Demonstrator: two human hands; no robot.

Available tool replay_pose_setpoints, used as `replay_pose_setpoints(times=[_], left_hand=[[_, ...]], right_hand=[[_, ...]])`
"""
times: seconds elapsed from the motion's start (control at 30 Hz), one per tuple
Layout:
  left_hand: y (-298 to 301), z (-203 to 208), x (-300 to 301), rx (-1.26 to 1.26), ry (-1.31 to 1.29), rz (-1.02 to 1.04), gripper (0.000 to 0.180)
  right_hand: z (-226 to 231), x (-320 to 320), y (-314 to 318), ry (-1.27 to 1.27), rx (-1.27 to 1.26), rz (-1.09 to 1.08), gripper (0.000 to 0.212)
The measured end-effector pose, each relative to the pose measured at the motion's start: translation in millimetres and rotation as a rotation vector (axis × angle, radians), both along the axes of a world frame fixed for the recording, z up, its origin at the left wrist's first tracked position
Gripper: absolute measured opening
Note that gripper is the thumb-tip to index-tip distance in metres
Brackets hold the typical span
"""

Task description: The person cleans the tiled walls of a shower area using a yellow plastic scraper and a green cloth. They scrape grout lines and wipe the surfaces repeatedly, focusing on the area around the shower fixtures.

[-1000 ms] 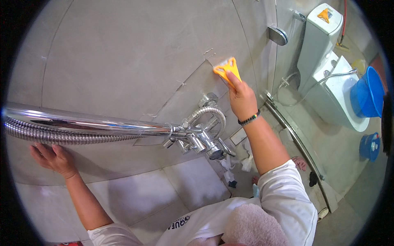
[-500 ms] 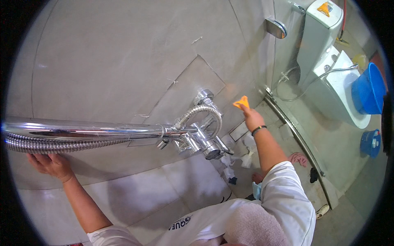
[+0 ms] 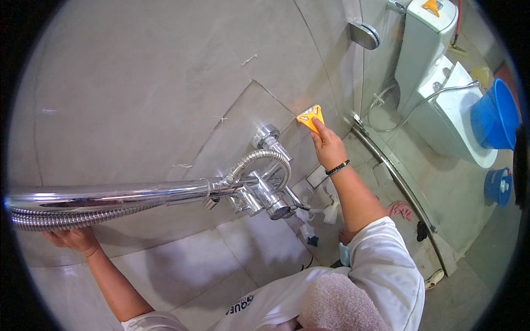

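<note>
My right hand (image 3: 329, 149) grips a yellow-orange scraper (image 3: 311, 117), its wide edge at the grey tiled wall (image 3: 165, 83), near the lower right corner of a diamond-shaped panel outline (image 3: 253, 81). At the left, my left hand (image 3: 75, 239) rests by the wall below the metal shower hose (image 3: 61, 222). Its fingers look stretched out, the tips partly hidden behind the hose. Between my hands, a thick chrome shower bar (image 3: 138, 193) runs to a chrome mixer tap (image 3: 265, 193) fixed to the wall.
On the right, a white toilet (image 3: 464, 121) carries a blue basin (image 3: 494, 116) and a second yellow scraper (image 3: 432, 7). A metal floor rail (image 3: 397, 182) crosses the shower floor. White scraps (image 3: 331, 212) and a pink cloth (image 3: 402, 209) lie below. A glass clamp (image 3: 364, 36) juts out above.
My right hand has moved left and up, bringing the scraper to the wall beside the panel outline. My left hand stays under the hose. The view has shifted slightly.
</note>
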State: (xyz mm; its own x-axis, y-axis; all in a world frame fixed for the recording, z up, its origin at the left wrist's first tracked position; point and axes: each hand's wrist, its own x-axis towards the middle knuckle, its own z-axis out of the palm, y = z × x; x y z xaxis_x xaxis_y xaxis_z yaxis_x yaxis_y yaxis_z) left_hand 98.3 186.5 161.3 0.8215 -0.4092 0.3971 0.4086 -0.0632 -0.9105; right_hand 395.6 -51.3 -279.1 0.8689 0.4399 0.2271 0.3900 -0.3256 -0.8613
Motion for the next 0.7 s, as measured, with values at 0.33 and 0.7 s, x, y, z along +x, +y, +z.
replay_pose_setpoints(times=[0.33,0.7], left_hand=[[7.8,4.4,-14.6,-0.230,0.038,0.001,0.061],[18.2,4.9,-17.5,-0.155,0.038,0.015,0.063]], right_hand=[[-20.3,16.4,3.2,-0.172,0.120,0.005,0.039],[-6.6,19.3,15.0,-0.356,0.225,-0.092,0.048]])
